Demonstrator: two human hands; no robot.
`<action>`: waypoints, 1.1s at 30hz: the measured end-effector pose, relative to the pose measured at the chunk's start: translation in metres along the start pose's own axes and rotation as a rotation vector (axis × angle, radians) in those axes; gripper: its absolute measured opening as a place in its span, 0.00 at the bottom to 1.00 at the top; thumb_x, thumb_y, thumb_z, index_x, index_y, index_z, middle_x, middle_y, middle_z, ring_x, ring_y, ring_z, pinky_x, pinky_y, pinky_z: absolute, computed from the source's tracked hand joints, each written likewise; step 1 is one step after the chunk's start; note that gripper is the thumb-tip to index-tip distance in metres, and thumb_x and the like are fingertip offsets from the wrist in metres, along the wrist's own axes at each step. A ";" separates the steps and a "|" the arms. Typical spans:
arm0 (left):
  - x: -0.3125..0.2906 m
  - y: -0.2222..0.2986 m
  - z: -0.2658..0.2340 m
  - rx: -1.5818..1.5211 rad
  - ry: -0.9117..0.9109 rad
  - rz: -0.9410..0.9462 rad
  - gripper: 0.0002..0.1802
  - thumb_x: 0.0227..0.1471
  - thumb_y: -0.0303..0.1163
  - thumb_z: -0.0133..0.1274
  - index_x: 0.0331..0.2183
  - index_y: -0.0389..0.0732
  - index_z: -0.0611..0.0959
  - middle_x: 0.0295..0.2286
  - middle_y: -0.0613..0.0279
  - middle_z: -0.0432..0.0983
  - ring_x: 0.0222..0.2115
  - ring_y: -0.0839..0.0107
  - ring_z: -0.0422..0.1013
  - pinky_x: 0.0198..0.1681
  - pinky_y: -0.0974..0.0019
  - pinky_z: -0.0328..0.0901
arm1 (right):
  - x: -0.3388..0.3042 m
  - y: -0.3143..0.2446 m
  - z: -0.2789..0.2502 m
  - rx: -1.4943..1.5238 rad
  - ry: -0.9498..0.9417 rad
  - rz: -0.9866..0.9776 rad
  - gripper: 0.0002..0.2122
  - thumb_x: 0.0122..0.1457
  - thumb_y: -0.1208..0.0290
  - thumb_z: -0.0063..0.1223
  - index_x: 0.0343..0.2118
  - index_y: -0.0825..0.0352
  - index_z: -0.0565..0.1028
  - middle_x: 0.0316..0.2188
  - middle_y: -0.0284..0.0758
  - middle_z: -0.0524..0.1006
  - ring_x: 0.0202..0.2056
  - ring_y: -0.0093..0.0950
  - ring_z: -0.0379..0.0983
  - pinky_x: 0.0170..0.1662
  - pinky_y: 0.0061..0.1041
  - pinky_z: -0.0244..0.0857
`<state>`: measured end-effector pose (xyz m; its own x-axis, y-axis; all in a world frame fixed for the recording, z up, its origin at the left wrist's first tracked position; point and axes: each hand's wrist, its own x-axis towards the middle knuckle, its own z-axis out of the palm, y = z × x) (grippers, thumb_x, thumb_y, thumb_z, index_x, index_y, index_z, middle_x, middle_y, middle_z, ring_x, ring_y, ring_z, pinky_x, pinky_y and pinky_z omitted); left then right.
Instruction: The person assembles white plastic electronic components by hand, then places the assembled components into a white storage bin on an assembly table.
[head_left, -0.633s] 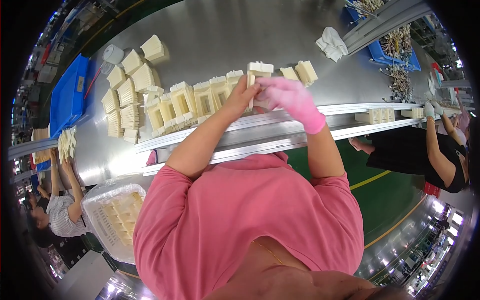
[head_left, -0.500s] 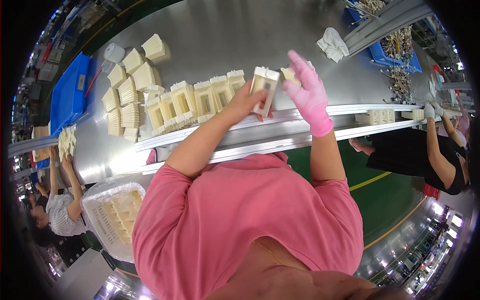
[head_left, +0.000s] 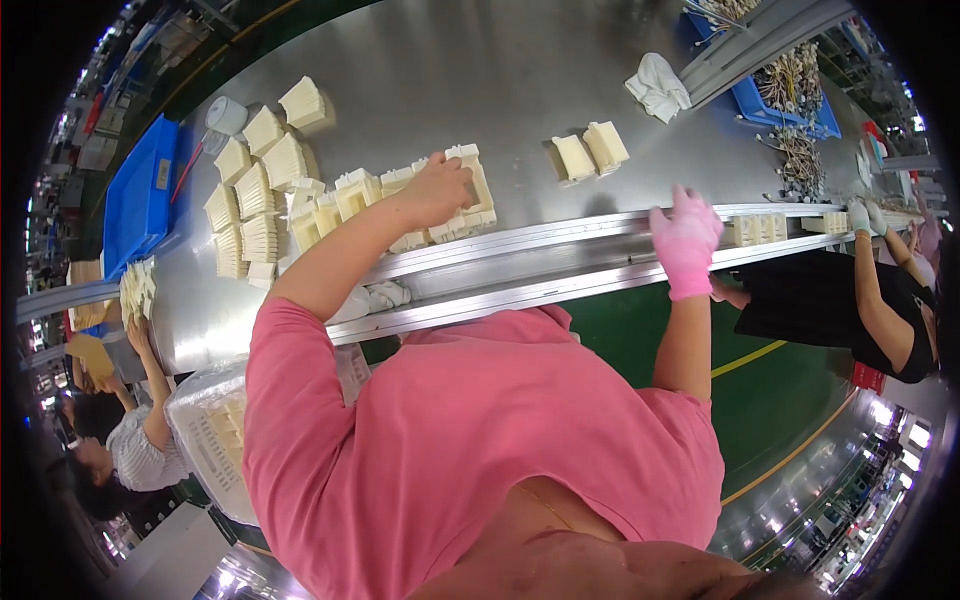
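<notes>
End frame: cream, hollow in the middle; it is at the right end of the row of frames, just beside the fingertips of the left hand.
Left hand: bare, its fingers bent over the upper left side of this frame; whether they are clamped on it, I cannot tell.
Right hand: gloved in pink, well apart from the left, fingers spread, holding nothing, near the metal rail.
Cream pieces: two, between the hands and farther out.
Row: in my judgement, better to align this frame with its neighbour, then raise the fingers straight, without dragging.
</notes>
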<state>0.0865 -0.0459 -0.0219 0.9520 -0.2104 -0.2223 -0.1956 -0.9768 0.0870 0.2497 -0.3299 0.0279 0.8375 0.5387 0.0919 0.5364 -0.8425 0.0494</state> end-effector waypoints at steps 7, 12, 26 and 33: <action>0.000 -0.005 -0.006 -0.037 0.201 0.169 0.08 0.36 0.24 0.50 0.25 0.43 0.78 0.30 0.64 0.70 0.37 0.68 0.64 0.44 0.62 0.54 | 0.078 -0.083 0.052 0.186 -0.350 -0.115 0.15 0.47 0.63 0.46 0.36 0.65 0.72 0.32 0.41 0.74 0.37 0.34 0.70 0.39 0.29 0.63; -0.006 -0.004 -0.015 -0.357 0.460 -0.209 0.08 0.42 0.27 0.46 0.30 0.40 0.75 0.29 0.57 0.72 0.30 0.61 0.67 0.35 0.66 0.60 | 0.095 -0.109 0.091 -0.208 -0.468 -0.234 0.14 0.48 0.65 0.46 0.37 0.66 0.71 0.37 0.40 0.72 0.40 0.36 0.69 0.39 0.29 0.65; 0.037 0.034 -0.010 -1.976 0.727 -0.675 0.11 0.50 0.37 0.42 0.29 0.40 0.70 0.24 0.63 0.67 0.27 0.73 0.65 0.29 0.69 0.61 | 0.108 -0.097 0.111 0.106 -0.314 -0.025 0.10 0.47 0.68 0.47 0.32 0.66 0.73 0.32 0.40 0.74 0.37 0.35 0.71 0.38 0.29 0.64; 0.028 0.032 0.005 -2.040 0.805 -0.689 0.15 0.51 0.39 0.43 0.37 0.39 0.65 0.31 0.60 0.67 0.33 0.71 0.65 0.34 0.66 0.63 | 0.097 -0.093 0.062 0.560 -0.544 -0.059 0.11 0.46 0.61 0.51 0.25 0.65 0.73 0.21 0.34 0.73 0.25 0.26 0.71 0.28 0.22 0.64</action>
<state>0.1055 -0.0835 -0.0296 0.7175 0.5810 -0.3843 0.0075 0.5452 0.8383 0.2876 -0.1987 -0.0294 0.6612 0.6328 -0.4029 0.4333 -0.7606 -0.4835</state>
